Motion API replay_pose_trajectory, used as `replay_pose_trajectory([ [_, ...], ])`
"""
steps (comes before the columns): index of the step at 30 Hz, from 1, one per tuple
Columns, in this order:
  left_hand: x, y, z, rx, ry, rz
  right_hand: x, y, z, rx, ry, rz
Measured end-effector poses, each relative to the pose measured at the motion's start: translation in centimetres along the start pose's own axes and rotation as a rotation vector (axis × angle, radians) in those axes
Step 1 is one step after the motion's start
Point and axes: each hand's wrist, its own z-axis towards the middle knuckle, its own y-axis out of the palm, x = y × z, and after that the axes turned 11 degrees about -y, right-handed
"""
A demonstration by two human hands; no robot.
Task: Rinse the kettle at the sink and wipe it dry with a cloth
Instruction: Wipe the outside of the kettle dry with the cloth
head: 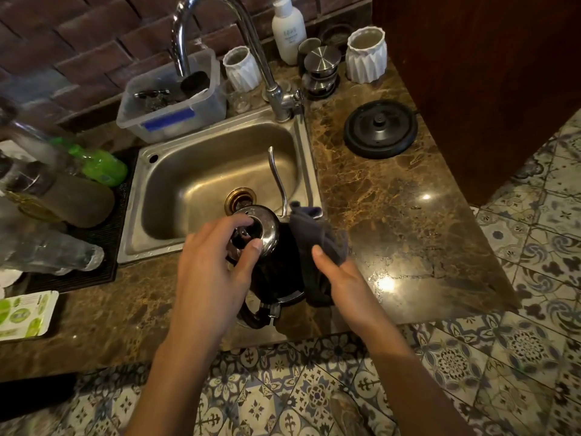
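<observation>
Drying stage, I'd say — kettle's out over the front edge of the sink, cloth already on it.

The kettle sits at the sink's front right corner, roughly upright but tipped, its open mouth facing up at the camera and its long thin spout rising away over the basin toward the tap; handle end points back at the person. Left hand is clamped on the rim, fingers curled around the opening. Right hand is closed on a dark cloth pressed against the kettle's right flank. No water running, so rinsing looks done. Next move probably calls for turning the body under the cloth — the left side and base look untouched. Its round power base waits on the counter, right of the sink.
</observation>
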Motion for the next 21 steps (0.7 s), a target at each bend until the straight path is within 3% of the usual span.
replay_pose_trajectory([
  [6,0.2,0.1,-0.1,0.004,0.013,0.017,0.6,0.3,5.8,0.110,0.070,-0.093],
  [11,0.4,0.2,-0.2,0.025,0.008,0.033,-3.1,1.0,9.7,-0.068,0.183,-0.285],
  [14,0.5,0.3,-0.2,0.025,-0.007,0.043,-3.2,1.7,9.4,-0.089,0.124,-0.411],
  [21,0.5,0.3,-0.7,0.042,0.010,0.052,2.8,4.1,0.6,0.112,-0.082,-0.073],
])
